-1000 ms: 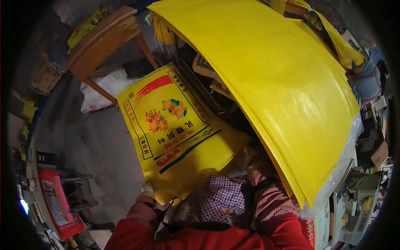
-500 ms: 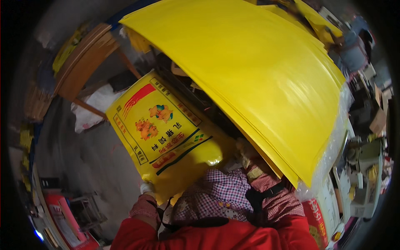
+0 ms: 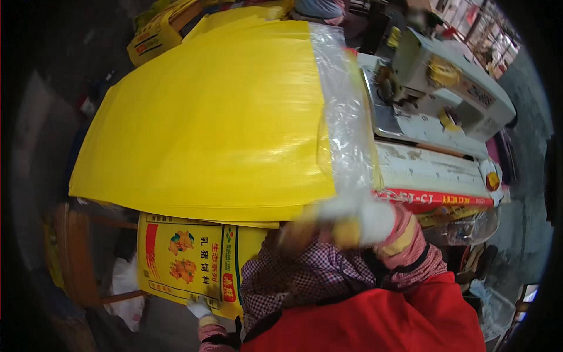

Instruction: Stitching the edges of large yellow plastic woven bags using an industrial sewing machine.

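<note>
A big stack of plain yellow woven sacks [image 3: 217,123] fills the middle of the view, with a clear plastic liner [image 3: 343,117] along its right edge. Below it hangs a printed yellow sack [image 3: 187,264] with red and green panels. My left hand [image 3: 199,308], in a white glove, grips the lower edge of that printed sack. My right hand [image 3: 363,220], also gloved and blurred by motion, is at the near right corner of the stack, by the liner; whether it grips anything is unclear. My red sleeves and a checked apron [image 3: 305,276] cover the lower middle.
A white industrial sewing machine [image 3: 446,88] stands on a worn white table [image 3: 434,170] at the right. A wooden chair or frame [image 3: 76,258] sits at the lower left. More yellow sacks [image 3: 158,29] lie at the top left. Another person [image 3: 319,9] is at the top.
The view has swung to the right, bringing the sewing machine and table into sight. The printed sack has dropped lower and closer to me. My right hand has come up to the stack's near corner.
</note>
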{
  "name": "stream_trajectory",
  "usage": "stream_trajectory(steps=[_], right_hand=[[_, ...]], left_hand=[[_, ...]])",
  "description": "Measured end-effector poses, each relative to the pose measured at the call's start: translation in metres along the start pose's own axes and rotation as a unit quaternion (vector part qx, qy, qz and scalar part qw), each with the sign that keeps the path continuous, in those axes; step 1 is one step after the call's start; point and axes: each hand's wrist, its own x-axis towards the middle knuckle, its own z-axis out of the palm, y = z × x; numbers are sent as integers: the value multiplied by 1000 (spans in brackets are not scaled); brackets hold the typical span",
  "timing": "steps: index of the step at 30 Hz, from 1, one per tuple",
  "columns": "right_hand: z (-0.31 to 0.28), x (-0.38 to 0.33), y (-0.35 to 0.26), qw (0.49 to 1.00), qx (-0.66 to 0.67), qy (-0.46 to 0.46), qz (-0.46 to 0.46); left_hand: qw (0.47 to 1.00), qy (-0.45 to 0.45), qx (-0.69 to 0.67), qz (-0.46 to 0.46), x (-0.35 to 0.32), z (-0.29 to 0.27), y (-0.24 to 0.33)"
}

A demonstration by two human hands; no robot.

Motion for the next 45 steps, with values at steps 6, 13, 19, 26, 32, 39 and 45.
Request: stream_trajectory(steps=[6, 13, 19, 26, 32, 39, 45], right_hand=[[-60, -28, 36, 831, -296, 468, 54], [-61, -34, 58, 703, -623, 333, 85], [-67, -34, 44, 740, -555, 344, 161], [-15, -7, 2, 910, -408, -7, 72], [-51, 3, 61, 969, -235, -27, -67], [-167, 82, 21, 777, 90, 620, -53], [-156, 103, 17, 833, -136, 536, 31]], left_hand=[[804, 99, -350, 470, -58, -132, 253], [764, -82, -96, 632, -210, -109, 471], [701, -123, -53, 701, -206, -71, 515], [712, -301, -256, 581, -190, -177, 490], [682, -304, -149, 649, -201, -199, 419], [487, -540, 146, 671, -254, -175, 408], [448, -206, 15, 870, -261, -193, 525]])
